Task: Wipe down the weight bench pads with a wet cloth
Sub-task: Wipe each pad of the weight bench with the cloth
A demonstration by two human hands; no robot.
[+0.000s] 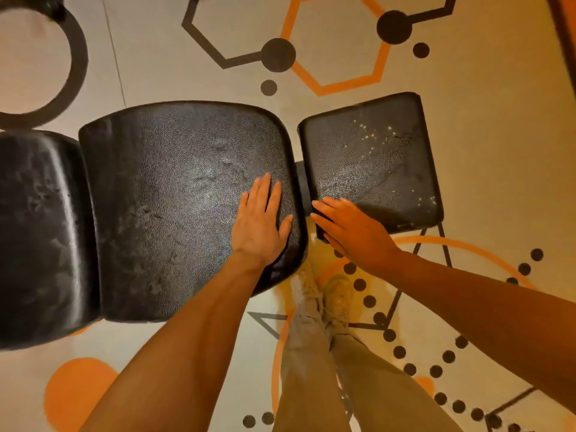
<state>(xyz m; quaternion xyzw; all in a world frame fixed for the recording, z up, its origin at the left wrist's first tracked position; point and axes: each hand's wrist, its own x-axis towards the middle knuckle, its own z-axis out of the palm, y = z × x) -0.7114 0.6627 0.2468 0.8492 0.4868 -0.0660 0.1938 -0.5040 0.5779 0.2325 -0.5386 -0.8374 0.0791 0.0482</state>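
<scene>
floor [486, 169]: pale, painted with orange and black hexagons, dots and rings; the bench stands on it, seen from straight above
bench [419, 241]: three black pads in a row left to right, thin dark frame legs showing under the right end
middle pad [162, 194]: largest in view, pebbled black vinyl, dull streaks and smudges across the top, looks unwiped or only partly wiped, my judgement
left pad [34, 232]: glossier, cut off by the frame edge, smeary marks, butts against the middle pad
right pad [383, 157]: smaller, squarish, separated from the middle pad by a narrow gap, pale specks scattered on top
legs and shoes [314, 338]: person stands at the near side, just by the gap between the pads, likely so both pads are within reach
left hand [260, 222]: flat, palm down on the near right corner of the middle pad, fingers straight and together, holding nothing
right hand [352, 229]: fingers extended, laid over the near left corner of the right pad, fingertips at the gap edge, nothing grasped
why hands sit so: looks like bracing or feeling the surfaces, a guess
wet cloth: not visible anywhere in view; neither hand has it
task stage: wiping not under way right now, cloth needs fetching first
</scene>
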